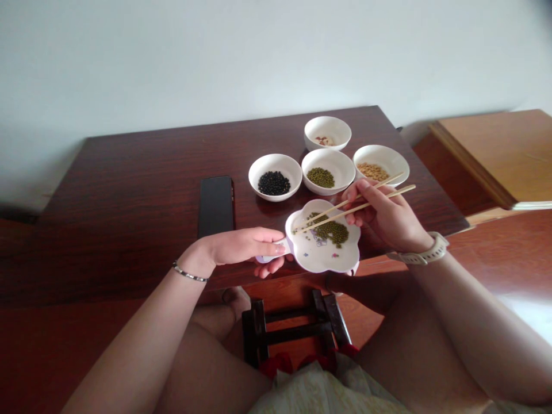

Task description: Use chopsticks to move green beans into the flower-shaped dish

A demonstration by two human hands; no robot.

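My left hand is closed around the short handle of a white flower-shaped dish with a lilac rim, at the table's near edge. Green mung beans lie in a loose heap in the dish. My right hand grips a pair of wooden chopsticks, whose tips reach down into the dish near its left side. Whether a bean is between the tips I cannot tell. Just beyond the dish is a white bowl with more mung beans in it.
Around that bowl stand a bowl of black beans, a bowl of yellow soybeans and a bowl with some reddish and pale pieces. A black phone lies on the dark wooden table. Below is a dark stool.
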